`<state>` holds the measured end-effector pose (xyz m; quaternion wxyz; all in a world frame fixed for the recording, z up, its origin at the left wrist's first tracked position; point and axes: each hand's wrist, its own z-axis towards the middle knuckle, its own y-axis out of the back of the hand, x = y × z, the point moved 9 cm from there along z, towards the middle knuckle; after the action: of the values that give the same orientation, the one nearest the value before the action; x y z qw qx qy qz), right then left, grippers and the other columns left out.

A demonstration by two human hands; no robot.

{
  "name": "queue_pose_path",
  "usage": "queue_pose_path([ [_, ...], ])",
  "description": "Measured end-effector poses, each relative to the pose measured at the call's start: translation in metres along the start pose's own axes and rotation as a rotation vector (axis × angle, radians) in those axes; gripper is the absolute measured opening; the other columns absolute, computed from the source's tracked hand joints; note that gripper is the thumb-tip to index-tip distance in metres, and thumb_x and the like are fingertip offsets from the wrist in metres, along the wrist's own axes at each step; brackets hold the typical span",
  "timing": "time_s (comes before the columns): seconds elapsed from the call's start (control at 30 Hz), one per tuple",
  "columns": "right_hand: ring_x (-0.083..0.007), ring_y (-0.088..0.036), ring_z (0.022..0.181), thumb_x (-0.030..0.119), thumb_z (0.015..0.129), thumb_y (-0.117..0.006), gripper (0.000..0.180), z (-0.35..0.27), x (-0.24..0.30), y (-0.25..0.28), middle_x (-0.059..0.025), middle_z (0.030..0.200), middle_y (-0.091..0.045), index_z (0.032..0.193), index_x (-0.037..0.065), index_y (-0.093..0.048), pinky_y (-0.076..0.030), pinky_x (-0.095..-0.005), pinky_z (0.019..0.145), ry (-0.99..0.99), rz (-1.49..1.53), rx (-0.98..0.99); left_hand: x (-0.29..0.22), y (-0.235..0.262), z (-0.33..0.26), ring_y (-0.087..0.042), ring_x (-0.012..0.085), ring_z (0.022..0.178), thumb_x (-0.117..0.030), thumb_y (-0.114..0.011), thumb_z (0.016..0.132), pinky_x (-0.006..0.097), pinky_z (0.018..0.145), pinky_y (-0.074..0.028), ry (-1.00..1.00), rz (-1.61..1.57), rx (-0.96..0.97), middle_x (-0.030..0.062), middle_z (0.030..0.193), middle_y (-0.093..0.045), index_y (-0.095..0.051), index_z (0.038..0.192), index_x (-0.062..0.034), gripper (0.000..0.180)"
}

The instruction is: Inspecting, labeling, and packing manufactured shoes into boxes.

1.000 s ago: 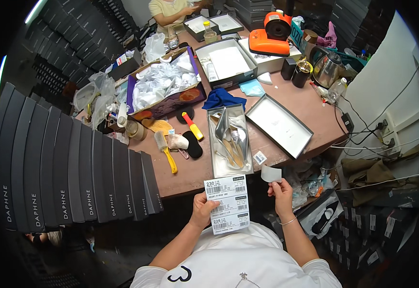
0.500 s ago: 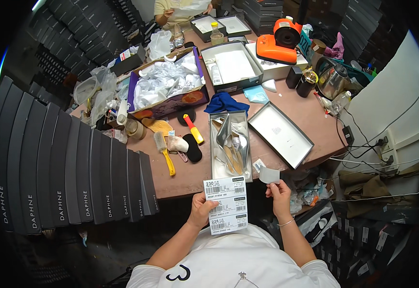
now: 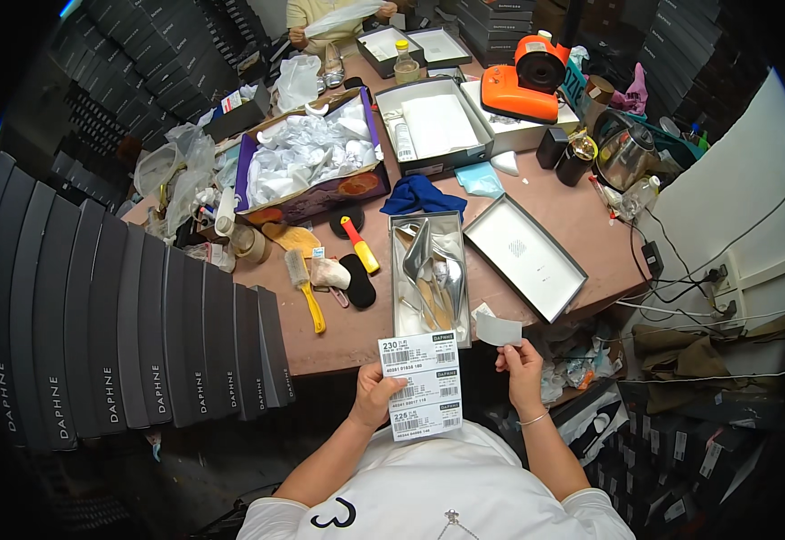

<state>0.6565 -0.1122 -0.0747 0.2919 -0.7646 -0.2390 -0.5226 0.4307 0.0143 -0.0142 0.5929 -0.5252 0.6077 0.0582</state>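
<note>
Between thumb and fingers, my left hand holds a sheet of white barcode labels upright before my chest. To its right, my right hand pinches a single pale label, whose blank side shows. Just beyond the sheet, an open grey shoe box lies on the table with a pair of silver pointed shoes in it. Its upturned lid rests to the right. A small white tag is partly covered by the label in my right hand.
Dark shoe boxes stand in a row at left. A yellow brush, a red-yellow brush, a purple box of crumpled paper, a blue cloth and an orange machine occupy the table. Another person sits opposite.
The label in my right hand has turned from a curled, slanted position to a flatter one, shifting slightly left. My left hand stays nearly still. The person opposite has moved a white sheet leftward.
</note>
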Motion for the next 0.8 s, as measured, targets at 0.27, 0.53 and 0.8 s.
queue_pose_path([
  [0.27,-0.0063,-0.054,0.062,0.009,0.092,-0.056,0.011,0.006,0.000,0.003,-0.0009,0.071,-0.059,0.088,0.000,-0.061,-0.046,-0.0209,0.057,-0.001,0.000,0.000,0.001,-0.002,0.005,-0.066,0.0166,0.079,-0.002,-0.054,0.078,0.030,0.072,-0.055,0.009,-0.017,-0.006,0.0138,0.093,-0.068,-0.064,0.097,0.0075,0.024],
  [0.53,-0.0071,-0.055,0.061,0.010,0.092,-0.055,0.012,0.021,-0.004,-0.003,-0.0016,0.070,-0.059,0.089,0.000,-0.061,-0.046,-0.0215,0.056,0.012,-0.017,-0.027,-0.033,0.054,0.050,-0.065,0.0145,0.086,-0.006,-0.055,0.086,0.028,0.079,-0.051,-0.169,-0.012,-0.206,0.0102,0.099,-0.067,-0.062,0.106,0.0038,0.024],
  [0.8,-0.0075,-0.054,0.063,0.010,0.093,-0.055,0.011,0.046,0.023,-0.040,-0.0018,0.076,-0.059,0.090,0.001,-0.059,-0.045,-0.0218,0.057,0.093,0.019,-0.145,-0.148,0.217,0.177,-0.062,0.0201,0.081,-0.019,-0.062,0.089,0.033,0.078,-0.049,-0.511,0.572,-0.658,0.0099,0.097,-0.065,-0.056,0.110,0.0061,0.033],
])
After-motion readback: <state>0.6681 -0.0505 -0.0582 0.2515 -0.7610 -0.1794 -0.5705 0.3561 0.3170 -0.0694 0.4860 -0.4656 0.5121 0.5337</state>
